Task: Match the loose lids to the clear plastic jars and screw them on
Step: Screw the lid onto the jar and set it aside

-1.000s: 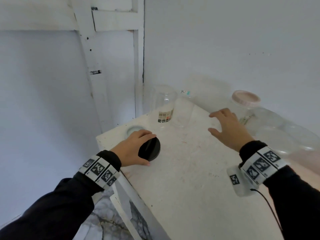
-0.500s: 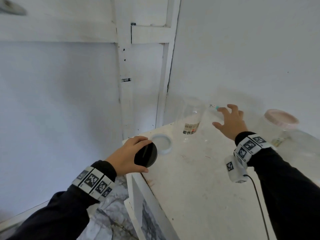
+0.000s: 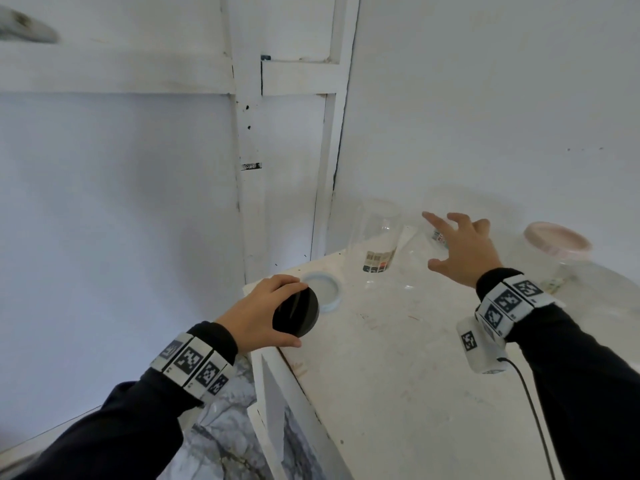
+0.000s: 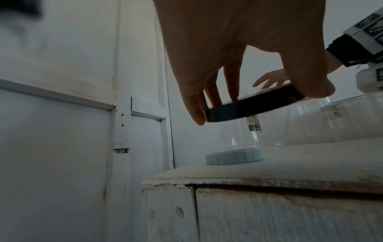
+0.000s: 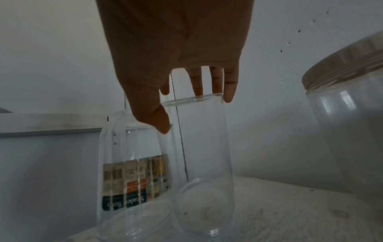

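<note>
Since the earlier frame, the right hand (image 3: 462,249) had been carried further toward the clear open jar (image 5: 204,163) at right of centre, fingers spread and relaxed above its rim, nothing grasped. Just left of it, a labelled jar (image 3: 377,242) was seen. At lower centre, the black lid (image 3: 296,315) was gripped, tilted, by the left hand (image 3: 258,315) above the white table (image 3: 398,375), beside a pale blue lid (image 3: 325,294). A capped jar (image 3: 554,251) was visible at far right.

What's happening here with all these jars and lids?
A person is matching lids to clear jars on a white table. The left hand holds a black lid above the table's edge, beside a pale blue lid lying flat. The right hand, fingers spread, reaches for an open jar. Another jar already wears a pink lid.
</note>
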### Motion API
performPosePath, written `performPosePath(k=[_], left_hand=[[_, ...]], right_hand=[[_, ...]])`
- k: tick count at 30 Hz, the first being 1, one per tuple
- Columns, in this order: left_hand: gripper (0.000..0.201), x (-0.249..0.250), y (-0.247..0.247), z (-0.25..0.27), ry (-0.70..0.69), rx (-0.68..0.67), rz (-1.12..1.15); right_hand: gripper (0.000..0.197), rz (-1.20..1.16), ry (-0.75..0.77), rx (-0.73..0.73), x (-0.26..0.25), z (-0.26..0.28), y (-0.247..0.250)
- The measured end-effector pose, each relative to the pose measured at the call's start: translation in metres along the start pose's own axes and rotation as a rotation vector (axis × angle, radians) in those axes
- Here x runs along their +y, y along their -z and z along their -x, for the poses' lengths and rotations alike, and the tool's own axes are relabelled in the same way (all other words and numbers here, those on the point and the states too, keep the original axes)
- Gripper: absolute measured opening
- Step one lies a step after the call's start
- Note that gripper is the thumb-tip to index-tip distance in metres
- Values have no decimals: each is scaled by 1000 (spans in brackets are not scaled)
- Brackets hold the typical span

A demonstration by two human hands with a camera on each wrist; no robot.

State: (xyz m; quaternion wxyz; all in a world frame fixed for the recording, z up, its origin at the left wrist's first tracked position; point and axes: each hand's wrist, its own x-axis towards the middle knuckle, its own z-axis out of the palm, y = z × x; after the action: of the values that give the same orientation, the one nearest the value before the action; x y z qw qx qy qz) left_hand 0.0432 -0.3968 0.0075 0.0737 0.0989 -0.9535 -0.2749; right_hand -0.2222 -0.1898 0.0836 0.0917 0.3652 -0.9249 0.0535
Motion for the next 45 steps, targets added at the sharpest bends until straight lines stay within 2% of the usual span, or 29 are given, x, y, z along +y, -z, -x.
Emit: performPosePath(k=[3,11,15,20,28,32,37,45], left_hand=[[83,6,-3,-5,-22,-11,11],[84,23,-11,-19,-104,5,53],[93,32,-16,-24,-129,13,70],[91,46,-25,-36,-182,47,133],[80,98,-48,-63,-290,30,283],[83,128,-62,-74,-362,-1,324],[82,158,-79,-83,-435,-17,390],[74,202,-99,-88,-489,-48,530]], right_hand=[[82,54,-11,-16,4,8,-1],[75,-115,-147,9,24,44,-10],[79,-247,-169,24,42,72,-8],[84,-352,-263,60,57,119,1],[63,-557,-475,77,77,187,-8],[66,-620,-547,76,87,214,-10],[85,-674,-616,29,94,242,-10],[78,-807,-640,22,102,278,-17]])
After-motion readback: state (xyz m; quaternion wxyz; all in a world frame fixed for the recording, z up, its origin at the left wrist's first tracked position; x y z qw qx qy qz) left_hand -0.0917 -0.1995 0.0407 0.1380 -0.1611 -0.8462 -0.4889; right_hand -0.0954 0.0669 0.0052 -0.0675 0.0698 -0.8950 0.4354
